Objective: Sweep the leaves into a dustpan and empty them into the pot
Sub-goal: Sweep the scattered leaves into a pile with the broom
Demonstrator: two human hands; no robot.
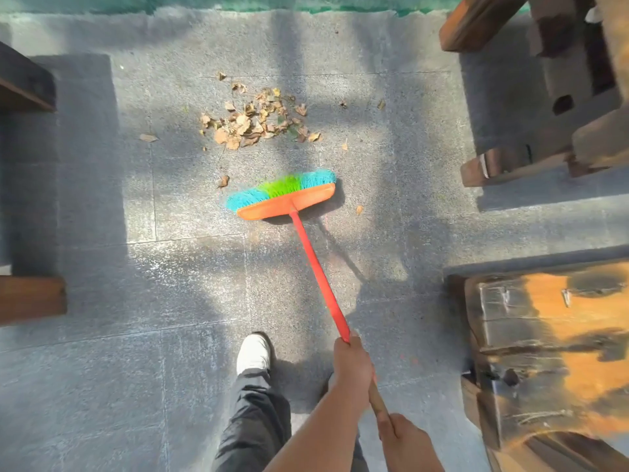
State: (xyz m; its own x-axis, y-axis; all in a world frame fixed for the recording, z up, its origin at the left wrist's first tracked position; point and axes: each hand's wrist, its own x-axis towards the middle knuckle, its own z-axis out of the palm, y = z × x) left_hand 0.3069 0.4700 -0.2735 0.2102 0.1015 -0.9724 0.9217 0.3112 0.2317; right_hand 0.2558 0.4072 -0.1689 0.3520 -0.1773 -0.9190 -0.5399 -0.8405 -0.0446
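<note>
A pile of dry brown leaves (256,121) lies on the grey stone floor, with single leaves scattered around it. A broom with an orange head and blue and green bristles (285,195) rests on the floor just short of the pile. Its red handle (318,270) runs back toward me. My left hand (352,364) grips the handle where the red part ends. My right hand (403,437) grips the wooden end lower down. No dustpan or pot is in view.
Wooden furniture stands at the right, a bench (551,352) close by and heavy beams (544,97) farther off. Dark wooden pieces (27,298) sit at the left edge. My white shoe (253,352) and dark trouser leg are below the broom. A green strip (238,1) borders the far edge.
</note>
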